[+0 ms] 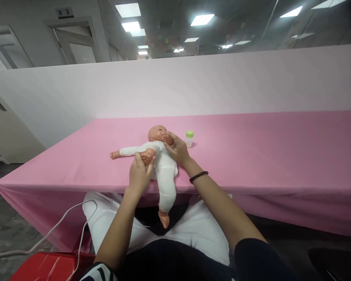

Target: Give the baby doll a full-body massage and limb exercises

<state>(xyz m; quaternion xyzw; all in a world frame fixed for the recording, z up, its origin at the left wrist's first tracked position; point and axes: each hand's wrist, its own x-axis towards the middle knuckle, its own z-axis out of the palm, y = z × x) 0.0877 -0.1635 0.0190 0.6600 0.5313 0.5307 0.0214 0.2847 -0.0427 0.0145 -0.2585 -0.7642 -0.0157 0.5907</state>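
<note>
A baby doll [166, 173] in a white cloth body lies on its back at the table's front edge. Its head is turned to the right, and one lower leg hangs over the edge. The doll's other foot is bent up towards its chest, and my left hand [139, 171] is closed around that foot. Beside the doll's face, my right hand [178, 148] grips the doll's small hand, with my thumb low near its chest. The doll's other arm stretches out to the left on the cloth. Just beyond my right hand stands a small bottle [189, 139] with a green cap.
A pink cloth [266, 156] covers the long table and hangs over its front. Behind it rises a white partition [222, 86] with glass above. At the lower left are a red plastic stool or bin [55, 267] and a white cable [58, 224].
</note>
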